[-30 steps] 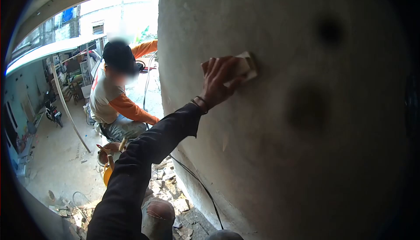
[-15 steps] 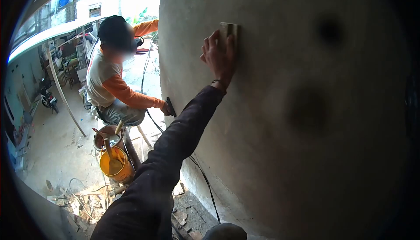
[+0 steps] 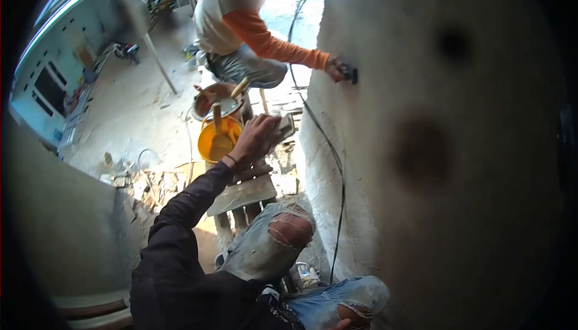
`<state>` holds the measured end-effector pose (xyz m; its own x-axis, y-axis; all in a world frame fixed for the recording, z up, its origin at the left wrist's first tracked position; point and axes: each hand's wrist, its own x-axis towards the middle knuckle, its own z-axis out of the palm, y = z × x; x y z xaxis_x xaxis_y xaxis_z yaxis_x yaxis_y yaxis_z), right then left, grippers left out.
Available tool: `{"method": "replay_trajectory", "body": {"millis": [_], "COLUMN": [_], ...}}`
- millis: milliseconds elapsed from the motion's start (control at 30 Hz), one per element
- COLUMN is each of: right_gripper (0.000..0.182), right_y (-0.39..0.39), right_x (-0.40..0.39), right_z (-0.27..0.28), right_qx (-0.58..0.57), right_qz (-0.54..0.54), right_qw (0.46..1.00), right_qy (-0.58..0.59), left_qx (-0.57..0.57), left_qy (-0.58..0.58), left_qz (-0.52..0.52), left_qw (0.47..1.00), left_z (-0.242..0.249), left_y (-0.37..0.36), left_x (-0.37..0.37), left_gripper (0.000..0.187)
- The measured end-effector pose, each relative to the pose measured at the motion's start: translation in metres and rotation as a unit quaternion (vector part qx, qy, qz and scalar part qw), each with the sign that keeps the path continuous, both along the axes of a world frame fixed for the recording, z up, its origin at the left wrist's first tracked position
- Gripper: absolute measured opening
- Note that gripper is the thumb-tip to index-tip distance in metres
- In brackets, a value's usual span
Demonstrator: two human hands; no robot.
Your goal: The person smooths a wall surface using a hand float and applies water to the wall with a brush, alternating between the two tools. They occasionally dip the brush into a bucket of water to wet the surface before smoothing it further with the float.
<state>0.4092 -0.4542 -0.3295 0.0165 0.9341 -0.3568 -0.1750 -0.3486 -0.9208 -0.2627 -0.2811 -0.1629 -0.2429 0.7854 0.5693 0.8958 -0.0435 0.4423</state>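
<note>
My left hand grips a small pale block with a flat face. It is in front of the wooden staging, just right of the yellow bucket, and apart from the wall. Inside that bucket stands a wooden-handled tool. Part of my right hand shows at the bottom edge by my torn jeans knee; its fingers are mostly hidden. The grey plastered wall rises on the right.
A co-worker in orange sleeves crouches at the upper middle, pressing a dark tool to the wall. Black cables hang along the wall's edge. A second bucket stands behind the yellow one. Rubble lies below left.
My left hand has come off the wall, down and to the left, still holding the block. The view has tilted down and left; my knees now show. The co-worker's tool is higher on the wall.
</note>
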Motion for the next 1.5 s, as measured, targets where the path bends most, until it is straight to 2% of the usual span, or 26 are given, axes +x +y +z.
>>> {"method": "replay_trajectory", "body": {"millis": [33,67,133,200,267,333,400,500,533,567,600,633,700,767,833,867,900,967,1067,1100,1200,1300,1367,1400,1467,1500], "right_gripper": [0.069,0.069,0.069,0.068,0.068,0.068,0.068,0.068,0.068,0.068,0.068,0.068,0.068,0.068,0.068,0.068,0.068,0.068,0.068,0.068,0.068,0.068,0.068,0.068,0.067,0.067], "right_y": [-0.001,0.003,0.015,0.03,0.04,0.031,-0.005,-0.039,-0.04,-0.035,-0.028,-0.021,-0.003,0.012,0.02,0.022,0.024,0.033,0.049,0.061,0.076,0.096,0.106,0.115,0.121,0.116], "right_x": [0.005,0.008,0.007,0.003,-0.008,-0.013,-0.015,-0.038,-0.046,-0.053,-0.06,-0.066,-0.074,-0.078,-0.082,-0.084,-0.084,-0.084,-0.072,-0.056,-0.033,-0.025,-0.024,-0.027,-0.028,-0.031], "right_z": [0.006,0.01,0.014,0.016,0.011,0.01,0.014,0.005,-0.002,-0.01,-0.019,-0.027,-0.039,-0.049,-0.062,-0.068,-0.073,-0.083,-0.088,-0.086,-0.088,-0.097,-0.102,-0.104,-0.108,-0.111], "right_qx": [-0.023,-0.036,-0.045,-0.037,-0.001,0.063,0.118,0.165,0.172,0.179,0.184,0.187,0.191,0.19,0.182,0.178,0.174,0.168,0.164,0.166,0.167,0.17,0.17,0.173,0.166,0.157], "right_qz": [0.027,0.048,0.073,0.077,0.036,-0.073,-0.2,-0.32,-0.339,-0.351,-0.358,-0.362,-0.359,-0.35,-0.341,-0.336,-0.329,-0.312,-0.284,-0.266,-0.243,-0.226,-0.217,-0.216,-0.209,-0.207], "right_qw": [0.999,0.998,0.996,0.996,0.999,0.995,0.972,0.933,0.925,0.919,0.915,0.913,0.912,0.914,0.917,0.918,0.92,0.924,0.93,0.935,0.939,0.938,0.937,0.935,0.935,0.936], "right_qy": [-0.008,-0.013,-0.019,-0.019,-0.013,-0.015,-0.024,-0.014,-0.006,0.004,0.016,0.028,0.051,0.075,0.099,0.11,0.121,0.142,0.163,0.167,0.177,0.2,0.215,0.224,0.235,0.239], "left_qx": [-0.039,-0.149,-0.368,-0.516,-0.531,-0.562,-0.543,-0.535,-0.585,-0.63,-0.609,-0.602,-0.518,-0.461,-0.338,-0.199,-0.188,-0.028,0.224,0.369,0.491,0.455,0.478,0.503,0.522,0.526], "left_qy": [-0.037,-0.092,-0.006,0.028,0.121,0.106,0.1,0.135,0.134,0.138,0.169,0.176,0.24,0.203,0.213,0.144,-0.006,-0.073,-0.028,-0.038,-0.01,0.081,0.079,0.07,-0.093,-0.092], "left_qz": [0.044,0.094,0.145,0.173,0.207,0.163,0.204,0.222,0.226,0.204,0.162,0.167,0.085,0.072,-0.062,-0.174,-0.179,-0.244,-0.252,-0.227,-0.195,-0.234,-0.192,-0.153,-0.119,-0.115], "left_qw": [0.998,0.98,0.918,0.838,0.813,0.804,0.808,0.804,0.768,0.736,0.758,0.761,0.817,0.861,0.915,0.954,0.966,0.967,0.941,0.901,0.849,0.856,0.853,0.848,0.839,0.837], "left_z": [0.001,0.019,0.021,-0.034,-0.114,-0.165,-0.24,-0.28,-0.252,-0.218,-0.161,-0.121,-0.057,0.009,0.083,0.083,0.12,0.142,0.223,0.29,0.32,0.251,0.253,0.266,0.355,0.398], "left_y": [-0.015,-0.032,-0.058,-0.069,-0.076,-0.071,-0.071,-0.068,-0.06,-0.051,-0.051,-0.05,-0.049,-0.035,-0.01,0.007,0.018,0.065,0.141,0.179,0.214,0.202,0.214,0.224,0.248,0.245], "left_x": [-0.035,-0.057,-0.105,-0.152,-0.174,-0.176,-0.181,-0.202,-0.196,-0.196,-0.18,-0.175,-0.162,-0.11,-0.016,0.007,0.062,0.135,0.229,0.29,0.356,0.363,0.344,0.338,0.339,0.35], "left_gripper": [0.036,0.034,0.034,0.037,0.042,0.042,0.032,0.035,0.029,0.038,0.047,0.047,0.046,0.043,0.039,0.031,0.026,0.028,0.036,0.038,0.042,0.045,0.045,0.046,0.047,0.048]}}
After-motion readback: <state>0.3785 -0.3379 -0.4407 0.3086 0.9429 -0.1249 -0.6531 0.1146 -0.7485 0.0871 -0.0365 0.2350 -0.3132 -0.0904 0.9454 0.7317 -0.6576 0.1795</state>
